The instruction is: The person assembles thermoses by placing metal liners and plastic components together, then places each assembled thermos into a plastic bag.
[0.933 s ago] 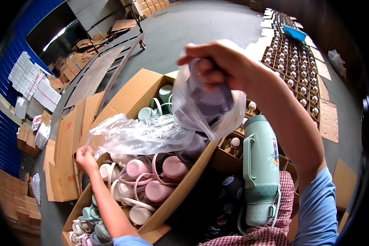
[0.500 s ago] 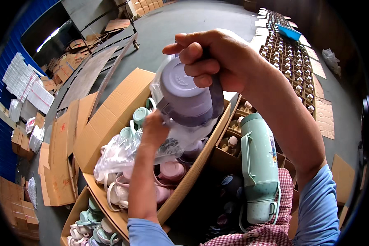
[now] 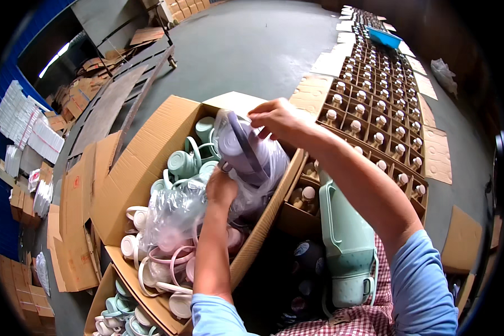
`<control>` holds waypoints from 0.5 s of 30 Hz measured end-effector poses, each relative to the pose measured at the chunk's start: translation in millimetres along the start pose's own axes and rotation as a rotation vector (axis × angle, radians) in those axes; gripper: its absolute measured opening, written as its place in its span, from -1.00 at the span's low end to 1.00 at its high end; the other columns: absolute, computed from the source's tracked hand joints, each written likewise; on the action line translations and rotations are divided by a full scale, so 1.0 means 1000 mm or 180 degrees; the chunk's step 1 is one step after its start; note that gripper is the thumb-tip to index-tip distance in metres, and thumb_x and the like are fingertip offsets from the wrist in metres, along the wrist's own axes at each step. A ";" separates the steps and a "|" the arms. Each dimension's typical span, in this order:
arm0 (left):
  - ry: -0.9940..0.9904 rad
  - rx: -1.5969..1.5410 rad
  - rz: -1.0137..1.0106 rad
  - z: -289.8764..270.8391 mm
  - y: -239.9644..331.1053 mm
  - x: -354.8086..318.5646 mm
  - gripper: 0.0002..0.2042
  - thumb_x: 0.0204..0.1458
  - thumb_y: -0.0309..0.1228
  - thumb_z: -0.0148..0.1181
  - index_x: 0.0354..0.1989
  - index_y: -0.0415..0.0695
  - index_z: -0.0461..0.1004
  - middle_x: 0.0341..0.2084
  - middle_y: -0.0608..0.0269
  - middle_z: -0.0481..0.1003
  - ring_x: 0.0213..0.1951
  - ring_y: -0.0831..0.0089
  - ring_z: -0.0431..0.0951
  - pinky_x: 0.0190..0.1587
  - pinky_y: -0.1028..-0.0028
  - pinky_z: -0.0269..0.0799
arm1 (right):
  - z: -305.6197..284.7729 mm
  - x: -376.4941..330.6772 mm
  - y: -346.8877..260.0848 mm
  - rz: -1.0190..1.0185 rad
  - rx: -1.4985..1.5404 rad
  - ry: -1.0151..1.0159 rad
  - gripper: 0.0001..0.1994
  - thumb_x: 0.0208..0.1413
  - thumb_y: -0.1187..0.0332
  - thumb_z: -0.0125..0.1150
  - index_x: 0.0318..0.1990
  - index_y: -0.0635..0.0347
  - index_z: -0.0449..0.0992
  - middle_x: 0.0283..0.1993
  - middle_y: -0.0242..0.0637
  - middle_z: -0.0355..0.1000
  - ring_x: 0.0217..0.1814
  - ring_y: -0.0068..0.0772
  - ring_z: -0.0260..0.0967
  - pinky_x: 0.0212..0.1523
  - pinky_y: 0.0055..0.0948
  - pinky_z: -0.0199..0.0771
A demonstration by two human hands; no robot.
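A lavender bottle [image 3: 231, 141] with a darker purple carry strap [image 3: 246, 143] stands slightly tilted in a clear plastic bag [image 3: 277, 168], at the right side of an open cardboard box [image 3: 145, 154]. My left hand [image 3: 221, 187] is closed on the bag beside the bottle's lid. My right hand [image 3: 280, 119] has its fingers pinched at the bag's upper edge, close to the strap. Mint-green bottles [image 3: 182, 163] and pink and white ones [image 3: 179, 305] fill the box around it, partly under crumpled clear plastic [image 3: 173, 210]. The lavender bottle's lower part is hidden.
A large mint-green bottle [image 3: 350, 235] lies near my right forearm, over a checked cloth [image 3: 382, 280]. Divided cartons of capped bottles [image 3: 378, 137] run along the right, with a blue basin [image 3: 383, 38] beyond. A smaller box of bottles [image 3: 120, 313] sits lower left.
The lavender bottle has gone down from above the box into it, inside the bag. My right hand has come down and left the bottle's strap for the bag's edge.
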State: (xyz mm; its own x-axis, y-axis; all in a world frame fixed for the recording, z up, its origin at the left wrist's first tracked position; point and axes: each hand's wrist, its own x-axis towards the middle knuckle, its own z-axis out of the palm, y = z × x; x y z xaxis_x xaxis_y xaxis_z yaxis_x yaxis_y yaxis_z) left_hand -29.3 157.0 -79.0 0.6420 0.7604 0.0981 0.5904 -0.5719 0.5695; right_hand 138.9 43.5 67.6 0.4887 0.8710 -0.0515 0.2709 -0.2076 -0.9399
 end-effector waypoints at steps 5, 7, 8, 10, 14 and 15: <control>0.0950 -0.0789 0.0233 -0.027 0.031 -0.038 -0.58 -0.18 -0.59 0.15 -0.03 -0.28 0.39 -0.05 -0.13 0.44 0.00 -0.04 0.44 0.06 0.20 0.34 | -0.037 -0.037 0.039 -0.0977 -0.0747 0.0945 -0.74 0.10 0.36 0.18 -0.08 0.28 0.53 -0.20 -0.16 0.54 -0.20 -0.35 0.50 -0.18 -0.46 0.48; 0.1495 -0.0777 0.0582 -0.021 0.046 -0.040 -0.54 -0.20 -0.60 0.14 0.00 -0.29 0.38 0.03 -0.16 0.37 0.07 -0.05 0.38 0.12 0.20 0.29 | -0.030 -0.049 0.045 -0.1201 -0.1103 0.1136 -0.74 0.03 0.34 0.25 -0.15 0.27 0.56 -0.17 -0.08 0.53 -0.16 -0.10 0.51 -0.12 -0.33 0.50; 0.2055 -0.0757 0.0902 -0.022 0.052 -0.039 -0.50 -0.22 -0.60 0.14 0.04 -0.29 0.36 0.11 -0.19 0.31 0.14 -0.07 0.32 0.17 0.21 0.25 | -0.026 -0.054 0.037 -0.1707 -0.1447 0.1150 -0.70 0.01 0.40 0.22 -0.07 0.22 0.52 -0.01 -0.11 0.47 -0.02 -0.12 0.46 -0.02 -0.33 0.47; 0.1788 -0.0060 0.1468 -0.033 0.063 -0.030 -0.47 -0.12 -0.56 0.05 0.15 -0.32 0.25 0.20 -0.15 0.23 0.26 -0.06 0.17 0.27 0.19 0.13 | -0.003 -0.049 0.037 -0.2272 -0.1997 0.0977 -0.60 -0.01 0.46 0.15 0.06 0.16 0.44 0.18 -0.17 0.34 0.20 -0.18 0.31 0.13 -0.33 0.38; 0.1588 0.0618 0.1915 -0.028 0.066 -0.011 -0.42 -0.20 -0.50 0.11 0.12 -0.34 0.28 0.17 -0.09 0.28 0.24 -0.15 0.18 0.28 0.13 0.10 | 0.018 -0.031 0.053 -0.2397 -0.2455 0.0483 -0.50 -0.10 0.52 0.07 0.11 0.11 0.38 0.21 -0.25 0.30 0.32 -0.19 0.15 0.29 -0.32 0.14; 0.1485 0.0529 0.1741 -0.030 0.067 -0.012 -0.43 -0.20 -0.51 0.12 0.11 -0.35 0.29 0.18 -0.08 0.27 0.26 -0.11 0.16 0.30 0.17 0.09 | 0.016 -0.032 0.059 -0.2405 -0.2327 0.0513 -0.51 -0.12 0.52 0.08 0.08 0.09 0.41 0.20 -0.24 0.31 0.30 -0.19 0.17 0.27 -0.32 0.17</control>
State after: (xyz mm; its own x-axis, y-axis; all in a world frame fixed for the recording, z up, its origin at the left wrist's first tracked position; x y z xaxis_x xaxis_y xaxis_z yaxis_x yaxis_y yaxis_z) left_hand -11.9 119.1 -17.6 0.6129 0.3837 0.6908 0.3355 -0.9178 0.2121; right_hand 125.5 10.2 7.9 0.0748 0.8275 0.5564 0.9562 0.0987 -0.2754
